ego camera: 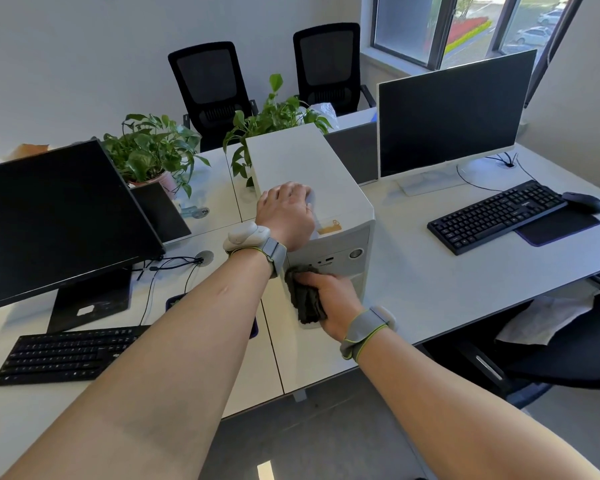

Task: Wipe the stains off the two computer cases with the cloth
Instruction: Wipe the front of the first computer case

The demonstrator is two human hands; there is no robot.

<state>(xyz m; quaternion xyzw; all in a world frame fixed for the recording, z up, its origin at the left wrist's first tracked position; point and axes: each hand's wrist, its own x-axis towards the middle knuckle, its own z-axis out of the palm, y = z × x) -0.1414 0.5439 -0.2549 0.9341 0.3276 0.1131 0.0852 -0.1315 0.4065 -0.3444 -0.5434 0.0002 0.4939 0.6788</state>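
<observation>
Writing: none can be read — the computer case (312, 174) carries a small tan sticker (329, 227) with an orange mark near the front edge of its top, too small to make out; the key legends on both keyboards are blurred.
Computer case: white tower, upright on the white desk (447, 282), between the two monitors, its front panel facing the person.
Cloth: dark cloth (303, 296), bunched, pressed against the lower front panel of the case, below the row of ports and the round button (356, 253).
Right hand: right hand (329, 299) reaches forward, low, fingers curled round the cloth and clamped on it — knuckles toward the panel, grey wristband (364, 332) on the wrist.
Left hand: left hand (286, 211) lies palm down on top of the case near its front edge, fingers together and gently bent over the surface, holding nothing; the wrist wears a grey strap with a white device (245, 235).
Left of case: black monitor (59, 220), black keyboard (63, 355), potted plant (153, 150).
Right of case: white-framed monitor (454, 112), black keyboard (496, 214), mouse (584, 201) on a dark mat.
Behind: two black mesh chairs (210, 88) by the wall.
</observation>
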